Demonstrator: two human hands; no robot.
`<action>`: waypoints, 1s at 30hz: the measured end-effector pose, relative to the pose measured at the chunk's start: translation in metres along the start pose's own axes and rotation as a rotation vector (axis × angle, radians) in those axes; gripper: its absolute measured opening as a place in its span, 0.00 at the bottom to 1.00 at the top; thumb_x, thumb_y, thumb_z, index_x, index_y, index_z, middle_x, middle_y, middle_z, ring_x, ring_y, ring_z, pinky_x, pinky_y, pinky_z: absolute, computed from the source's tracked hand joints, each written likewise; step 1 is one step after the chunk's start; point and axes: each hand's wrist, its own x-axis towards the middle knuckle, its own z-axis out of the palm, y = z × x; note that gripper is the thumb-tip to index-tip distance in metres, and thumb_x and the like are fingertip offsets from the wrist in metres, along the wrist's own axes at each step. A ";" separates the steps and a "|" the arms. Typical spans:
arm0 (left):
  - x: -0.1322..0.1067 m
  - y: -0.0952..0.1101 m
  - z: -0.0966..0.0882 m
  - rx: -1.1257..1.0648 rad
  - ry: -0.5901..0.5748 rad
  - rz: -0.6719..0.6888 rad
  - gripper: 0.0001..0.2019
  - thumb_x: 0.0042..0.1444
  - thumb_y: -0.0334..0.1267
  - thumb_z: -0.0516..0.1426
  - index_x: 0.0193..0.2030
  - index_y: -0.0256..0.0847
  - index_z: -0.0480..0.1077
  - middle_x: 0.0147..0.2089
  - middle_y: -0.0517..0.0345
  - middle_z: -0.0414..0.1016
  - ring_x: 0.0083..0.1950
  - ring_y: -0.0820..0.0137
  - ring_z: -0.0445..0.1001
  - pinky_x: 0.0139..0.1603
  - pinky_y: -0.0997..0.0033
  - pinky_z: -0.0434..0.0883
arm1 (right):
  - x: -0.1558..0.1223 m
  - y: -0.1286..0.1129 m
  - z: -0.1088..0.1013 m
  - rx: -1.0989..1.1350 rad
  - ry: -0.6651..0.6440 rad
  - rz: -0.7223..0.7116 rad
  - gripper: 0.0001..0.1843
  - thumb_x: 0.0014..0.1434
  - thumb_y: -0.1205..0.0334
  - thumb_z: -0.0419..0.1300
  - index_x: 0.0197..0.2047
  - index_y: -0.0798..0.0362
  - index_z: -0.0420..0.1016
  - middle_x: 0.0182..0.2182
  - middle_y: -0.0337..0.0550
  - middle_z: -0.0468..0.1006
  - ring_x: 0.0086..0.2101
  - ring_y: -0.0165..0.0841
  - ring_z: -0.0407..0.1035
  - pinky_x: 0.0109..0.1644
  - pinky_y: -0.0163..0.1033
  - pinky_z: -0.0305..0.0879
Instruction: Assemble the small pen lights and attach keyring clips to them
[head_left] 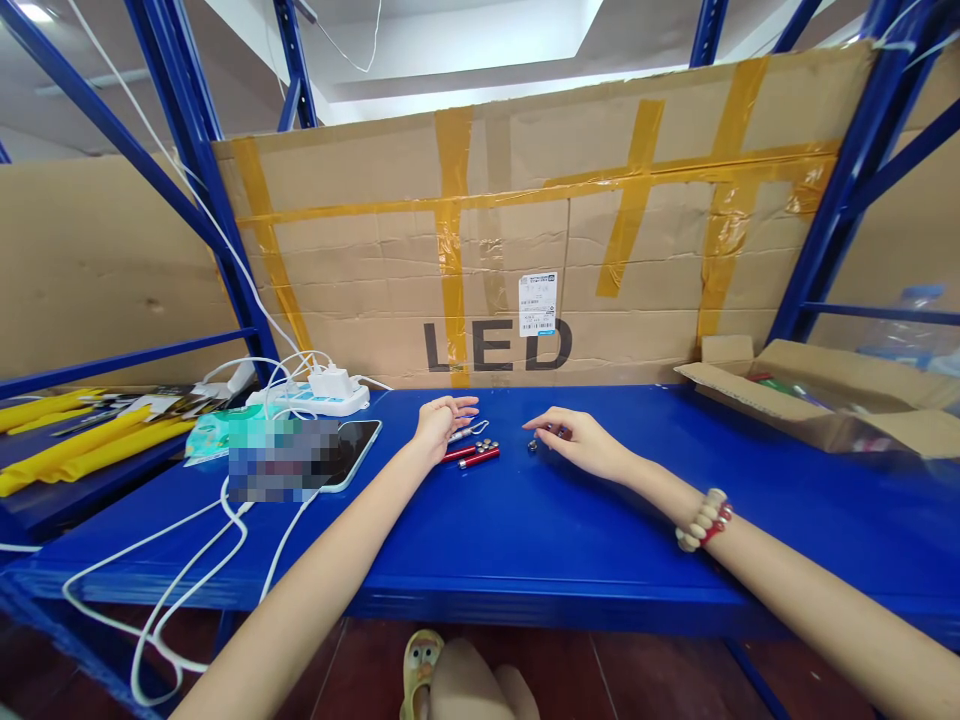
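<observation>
On the blue table [525, 540] lie two small red pen-like torches [472, 456] with a metal clip [471, 431] and several small silver button cells [486, 444] beside them. My left hand [439, 420] rests open just left of them, its fingers spread and nearly touching the clip. My right hand [574, 438] rests palm down to the right, fingers loosely extended. Its fingertips are beside a tiny dark round part [532, 446]. Nothing shows in either hand. A bead bracelet [703, 520] sits on my right wrist.
A phone [352, 450] lies at the left on a white cable, with a white power strip [311, 398] behind it. Yellow pieces [82, 445] lie on the left shelf. An open cardboard box [817, 395] stands at the right. A taped cardboard wall [525, 250] closes the back.
</observation>
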 end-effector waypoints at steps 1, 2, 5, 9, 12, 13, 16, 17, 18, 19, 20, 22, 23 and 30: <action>0.000 0.001 0.001 -0.054 0.010 -0.025 0.11 0.34 0.17 0.43 0.16 0.33 0.60 0.34 0.52 0.77 0.30 0.76 0.74 0.24 0.84 0.67 | 0.000 0.000 0.000 0.005 -0.002 0.002 0.14 0.58 0.63 0.51 0.42 0.55 0.75 0.36 0.44 0.75 0.31 0.29 0.68 0.37 0.36 0.65; -0.001 0.002 0.002 -0.098 0.018 -0.049 0.11 0.34 0.17 0.43 0.16 0.33 0.59 0.33 0.52 0.77 0.30 0.76 0.74 0.24 0.85 0.68 | 0.000 0.000 0.000 0.008 -0.004 0.003 0.14 0.58 0.63 0.51 0.42 0.55 0.75 0.36 0.44 0.75 0.31 0.29 0.68 0.37 0.36 0.65; -0.004 0.007 0.004 -0.182 0.027 -0.116 0.12 0.37 0.14 0.42 0.17 0.34 0.55 0.32 0.54 0.76 0.29 0.77 0.75 0.23 0.86 0.68 | 0.001 0.002 0.001 0.005 -0.003 0.006 0.14 0.58 0.63 0.51 0.42 0.55 0.75 0.36 0.44 0.75 0.31 0.29 0.68 0.36 0.36 0.65; -0.008 0.011 0.006 -0.227 0.004 -0.203 0.15 0.43 0.12 0.41 0.18 0.35 0.53 0.21 0.59 0.70 0.31 0.76 0.76 0.27 0.88 0.69 | 0.001 0.005 0.001 -0.006 -0.003 0.008 0.14 0.57 0.64 0.51 0.42 0.54 0.75 0.36 0.44 0.75 0.32 0.29 0.68 0.36 0.36 0.64; -0.011 0.012 0.006 -0.260 -0.054 -0.222 0.16 0.48 0.13 0.42 0.18 0.36 0.52 0.13 0.65 0.56 0.34 0.74 0.77 0.31 0.86 0.71 | 0.000 0.005 0.001 -0.009 0.000 0.013 0.14 0.57 0.64 0.51 0.42 0.54 0.75 0.37 0.44 0.75 0.32 0.29 0.68 0.36 0.36 0.64; -0.012 0.012 0.006 -0.268 -0.069 -0.225 0.16 0.49 0.13 0.43 0.18 0.36 0.51 0.12 0.66 0.53 0.35 0.73 0.77 0.33 0.85 0.72 | 0.000 0.005 0.001 -0.007 0.001 0.012 0.14 0.57 0.63 0.51 0.42 0.55 0.75 0.37 0.44 0.75 0.32 0.29 0.68 0.36 0.36 0.64; -0.015 0.014 0.008 -0.286 -0.078 -0.240 0.17 0.51 0.14 0.43 0.18 0.36 0.51 0.12 0.67 0.49 0.37 0.72 0.77 0.35 0.82 0.72 | 0.000 0.004 0.001 -0.002 0.002 0.003 0.14 0.58 0.63 0.51 0.42 0.55 0.75 0.36 0.44 0.75 0.32 0.29 0.68 0.37 0.36 0.64; -0.016 0.014 0.008 -0.293 -0.077 -0.244 0.17 0.51 0.15 0.43 0.18 0.36 0.51 0.12 0.67 0.48 0.37 0.71 0.77 0.35 0.81 0.73 | 0.000 0.004 0.001 -0.002 0.001 0.000 0.14 0.58 0.63 0.51 0.41 0.55 0.75 0.36 0.44 0.75 0.32 0.29 0.68 0.37 0.36 0.64; -0.016 0.015 0.009 -0.299 -0.078 -0.242 0.17 0.51 0.15 0.43 0.18 0.36 0.51 0.11 0.67 0.47 0.37 0.71 0.77 0.36 0.80 0.73 | 0.001 0.004 0.001 -0.004 0.001 -0.003 0.14 0.58 0.63 0.51 0.41 0.55 0.75 0.36 0.44 0.75 0.32 0.29 0.68 0.37 0.36 0.64; -0.017 0.015 0.009 -0.302 -0.086 -0.237 0.17 0.51 0.15 0.43 0.18 0.36 0.51 0.11 0.67 0.47 0.37 0.71 0.77 0.38 0.78 0.73 | 0.001 0.004 0.001 -0.008 0.002 -0.005 0.14 0.58 0.63 0.51 0.41 0.54 0.75 0.36 0.44 0.75 0.32 0.29 0.68 0.37 0.36 0.64; -0.017 0.014 0.009 -0.303 -0.097 -0.228 0.17 0.50 0.15 0.43 0.18 0.37 0.51 0.11 0.67 0.47 0.37 0.71 0.77 0.40 0.76 0.73 | 0.001 0.004 0.001 -0.011 0.002 -0.006 0.14 0.58 0.63 0.51 0.41 0.54 0.75 0.36 0.44 0.75 0.32 0.29 0.68 0.37 0.36 0.64; -0.017 0.013 0.009 -0.296 -0.113 -0.203 0.16 0.48 0.15 0.44 0.17 0.37 0.50 0.11 0.67 0.47 0.36 0.71 0.76 0.44 0.69 0.73 | 0.001 0.005 0.001 -0.016 0.002 -0.007 0.14 0.58 0.63 0.51 0.41 0.54 0.75 0.36 0.44 0.75 0.32 0.29 0.68 0.37 0.36 0.64; -0.017 0.013 0.009 -0.291 -0.115 -0.191 0.16 0.48 0.15 0.45 0.17 0.37 0.50 0.11 0.68 0.48 0.33 0.73 0.75 0.47 0.66 0.72 | 0.001 0.005 0.001 -0.017 0.002 -0.007 0.14 0.57 0.63 0.51 0.41 0.54 0.75 0.36 0.44 0.75 0.31 0.29 0.67 0.36 0.36 0.64; -0.016 0.012 0.009 -0.289 -0.086 -0.173 0.14 0.46 0.17 0.45 0.17 0.37 0.51 0.11 0.73 0.47 0.14 0.83 0.51 0.49 0.60 0.71 | 0.000 0.006 0.002 0.010 -0.006 -0.009 0.14 0.57 0.62 0.51 0.41 0.54 0.75 0.35 0.44 0.75 0.32 0.29 0.68 0.36 0.35 0.64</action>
